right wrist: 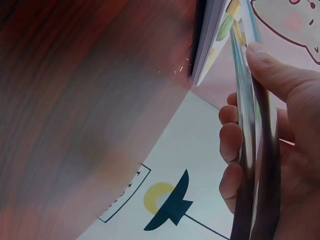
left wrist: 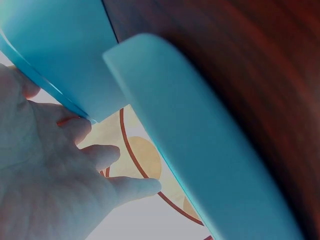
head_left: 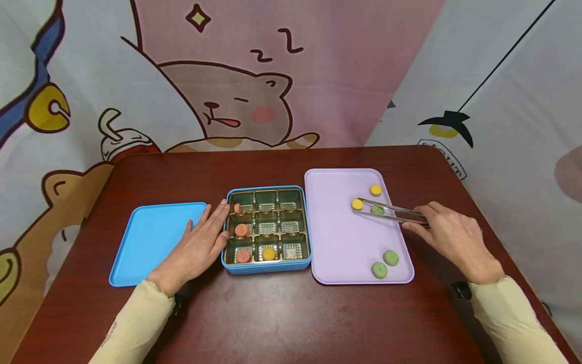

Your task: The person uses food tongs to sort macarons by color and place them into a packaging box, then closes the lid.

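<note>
My left hand (head_left: 195, 250) rests with straight fingers against the left side of a blue box (head_left: 273, 268), which also shows in the left wrist view (left wrist: 60, 50). Inside is a gold tray of compartments. The left column holds three orange round pieces (head_left: 242, 230); a yellow round piece (head_left: 269, 253) sits in the bottom middle compartment. My right hand (head_left: 459, 240) grips metal tongs (head_left: 395, 218) over a lilac tray (head_left: 336, 242). Their tips stand around a yellow piece (head_left: 356, 204); whether they pinch it, I cannot tell. Between the tong arms lies a green piece (head_left: 377, 209).
Another yellow piece (head_left: 375, 190) lies near the tray's far right corner, and two green pieces (head_left: 385, 265) near its front right. A blue lid (head_left: 156, 242) lies left of the box. Behind the brown table (head_left: 291, 318) hangs a printed cloth (head_left: 341, 71).
</note>
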Motion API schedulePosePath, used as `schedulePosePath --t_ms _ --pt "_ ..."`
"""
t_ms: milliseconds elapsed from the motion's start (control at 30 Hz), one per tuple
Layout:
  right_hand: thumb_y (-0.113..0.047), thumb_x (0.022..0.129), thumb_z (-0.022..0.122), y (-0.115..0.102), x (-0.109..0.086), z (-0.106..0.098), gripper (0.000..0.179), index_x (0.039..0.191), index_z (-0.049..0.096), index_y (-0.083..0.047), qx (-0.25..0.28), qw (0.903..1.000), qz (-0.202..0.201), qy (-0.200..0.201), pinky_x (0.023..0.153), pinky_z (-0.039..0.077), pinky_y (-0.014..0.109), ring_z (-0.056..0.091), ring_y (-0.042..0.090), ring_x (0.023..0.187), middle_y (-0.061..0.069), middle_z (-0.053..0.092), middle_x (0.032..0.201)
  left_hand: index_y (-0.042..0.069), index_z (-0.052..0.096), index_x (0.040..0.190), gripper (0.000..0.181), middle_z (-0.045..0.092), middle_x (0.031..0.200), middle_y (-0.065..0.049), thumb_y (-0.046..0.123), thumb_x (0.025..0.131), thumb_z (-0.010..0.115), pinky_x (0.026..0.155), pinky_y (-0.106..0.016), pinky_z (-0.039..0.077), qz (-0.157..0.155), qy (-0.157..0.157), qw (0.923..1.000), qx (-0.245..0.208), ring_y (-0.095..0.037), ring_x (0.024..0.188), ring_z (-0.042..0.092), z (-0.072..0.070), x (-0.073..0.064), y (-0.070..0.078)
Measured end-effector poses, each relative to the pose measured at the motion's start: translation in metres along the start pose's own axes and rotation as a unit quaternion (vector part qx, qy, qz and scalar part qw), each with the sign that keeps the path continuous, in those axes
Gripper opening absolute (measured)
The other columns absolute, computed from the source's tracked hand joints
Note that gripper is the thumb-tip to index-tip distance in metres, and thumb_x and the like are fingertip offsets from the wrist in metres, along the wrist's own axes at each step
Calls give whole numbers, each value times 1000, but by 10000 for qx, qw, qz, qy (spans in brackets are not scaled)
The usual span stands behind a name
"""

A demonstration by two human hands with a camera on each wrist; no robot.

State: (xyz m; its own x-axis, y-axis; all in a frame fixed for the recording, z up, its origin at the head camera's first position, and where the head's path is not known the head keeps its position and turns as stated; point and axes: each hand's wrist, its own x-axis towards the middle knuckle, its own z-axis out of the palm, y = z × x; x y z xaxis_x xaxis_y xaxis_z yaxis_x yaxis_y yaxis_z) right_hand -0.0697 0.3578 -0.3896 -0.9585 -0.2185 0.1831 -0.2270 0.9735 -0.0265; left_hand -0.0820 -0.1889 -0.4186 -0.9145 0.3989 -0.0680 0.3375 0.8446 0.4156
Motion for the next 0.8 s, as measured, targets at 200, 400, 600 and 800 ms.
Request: schedulePosePath --t_ms 200,400,600,800 --pt "-37 82 89 -1 1 1 51 110 72 2 22 10000 -25 -3 40 35 28 43 15 52 8 63 82 16 11 168 64 5 174 1 38 113 36 114 -78 11 -16 -10 10000 11 -39 158 6 0 0 0" --pt "-36 82 89 0 1 2 50 110 72 2 25 10000 -74 49 39 34 28 43 15 52 9 63 83 17 10 168 65 5 174 1 37 113 37 115 -78 11 -32 -9 10000 31 -38 159 5 0 0 -1" --pt "-35 81 89 1 2 2 49 109 72 1 46 9998 -137 109 39 33 28 44 15 52 10 65 84 17 10 168 65 5 174 1 37 113 37 115 -77 11 -42 -22 10000 48 -38 159 5 0 0 -1" --pt "-35 81 89 1 2 3 48 109 72 1 58 9998 -158 124 39 33 28 44 14 52 8 64 82 17 10 168 64 5 174 1 37 113 37 115 -77 11 -37 -9 10000 61 -38 159 5 0 0 0"
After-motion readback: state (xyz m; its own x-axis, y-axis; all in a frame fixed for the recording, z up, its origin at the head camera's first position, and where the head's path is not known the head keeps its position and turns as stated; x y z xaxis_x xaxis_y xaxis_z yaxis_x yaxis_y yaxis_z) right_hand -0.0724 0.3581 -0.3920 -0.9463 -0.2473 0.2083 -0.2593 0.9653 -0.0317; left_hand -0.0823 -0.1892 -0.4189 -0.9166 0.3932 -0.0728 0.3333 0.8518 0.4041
